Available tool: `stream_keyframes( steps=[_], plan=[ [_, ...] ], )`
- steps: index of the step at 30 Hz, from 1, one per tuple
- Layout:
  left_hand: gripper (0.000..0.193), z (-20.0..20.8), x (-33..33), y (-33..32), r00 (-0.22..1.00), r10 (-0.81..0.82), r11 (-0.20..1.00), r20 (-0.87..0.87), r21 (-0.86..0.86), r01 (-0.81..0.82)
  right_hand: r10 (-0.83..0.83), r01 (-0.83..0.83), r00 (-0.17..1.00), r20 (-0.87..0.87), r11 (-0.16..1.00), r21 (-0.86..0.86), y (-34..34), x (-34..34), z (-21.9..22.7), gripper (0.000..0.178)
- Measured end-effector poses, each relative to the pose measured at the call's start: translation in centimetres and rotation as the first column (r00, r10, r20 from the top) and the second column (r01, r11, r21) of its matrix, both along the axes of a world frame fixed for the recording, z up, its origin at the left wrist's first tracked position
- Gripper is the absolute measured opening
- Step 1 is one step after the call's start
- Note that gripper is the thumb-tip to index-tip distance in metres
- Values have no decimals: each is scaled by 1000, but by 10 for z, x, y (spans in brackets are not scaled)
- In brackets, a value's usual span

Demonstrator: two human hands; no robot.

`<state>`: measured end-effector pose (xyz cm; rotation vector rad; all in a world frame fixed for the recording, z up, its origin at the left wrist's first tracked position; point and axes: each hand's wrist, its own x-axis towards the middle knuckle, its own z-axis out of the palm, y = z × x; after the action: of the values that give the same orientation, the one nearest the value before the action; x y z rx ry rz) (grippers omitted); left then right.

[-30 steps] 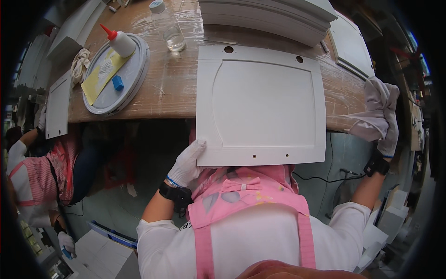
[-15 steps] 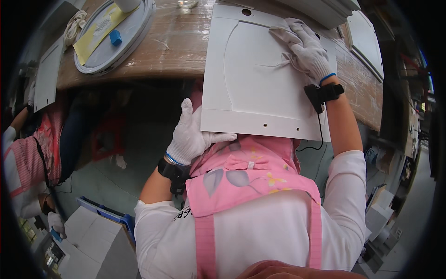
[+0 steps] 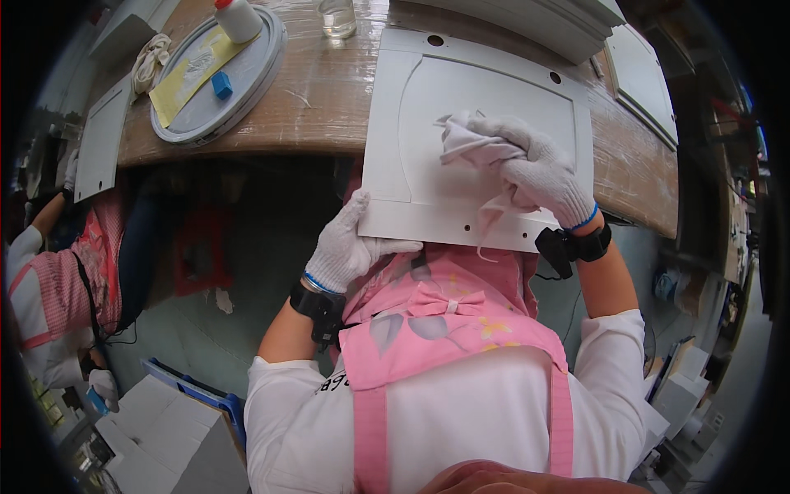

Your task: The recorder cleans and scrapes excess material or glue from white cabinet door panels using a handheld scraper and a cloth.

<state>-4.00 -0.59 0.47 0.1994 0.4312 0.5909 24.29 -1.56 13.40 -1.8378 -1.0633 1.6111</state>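
A flat white panel (image 3: 485,185) with a curved groove and small holes lies on the table, its near edge overhanging toward my apron. At its near left corner my left hand (image 3: 339,243), in a white knit glove, holds the panel, thumb along the side and a finger along the near edge; the other fingers are partly hidden. Over the panel's right half, my gloved right hand (image 3: 539,169) is closed on a crumpled whitish cloth (image 3: 480,146). One end of the cloth hangs down past the near edge.
At left on the plastic-wrapped table (image 3: 321,107), a round grey lid (image 3: 255,95) carries a white bottle (image 3: 238,20), yellow sheet and blue block (image 3: 221,85). A glass (image 3: 337,18) stands behind. White panels (image 3: 568,29) are stacked far right. Another person (image 3: 62,288) works at left.
My right hand has pulled the cloth from the panel's far right toward me and leftward, uncovering the far right hole. The left hand stays at the corner.
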Motion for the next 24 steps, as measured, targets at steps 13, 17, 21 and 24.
stream_keyframes(
  steps=[13,17,21,24],
  plan=[
    [42,7,3,-7,983,9,999,-183,-37,-17,-42,-49,956,289,953,299,-33,69,5,44],
    [46,9,9,-2,971,-44,999,-235,-1,45,-452,33,631,631,827,561,-55,207,-12,41],
    [54,15,14,-1,951,-114,977,-287,141,159,-479,32,280,832,871,491,-62,296,-16,42],
    [59,17,8,-11,944,-130,974,-303,141,179,-203,16,3,979,979,203,-29,270,-3,47]
  ],
)
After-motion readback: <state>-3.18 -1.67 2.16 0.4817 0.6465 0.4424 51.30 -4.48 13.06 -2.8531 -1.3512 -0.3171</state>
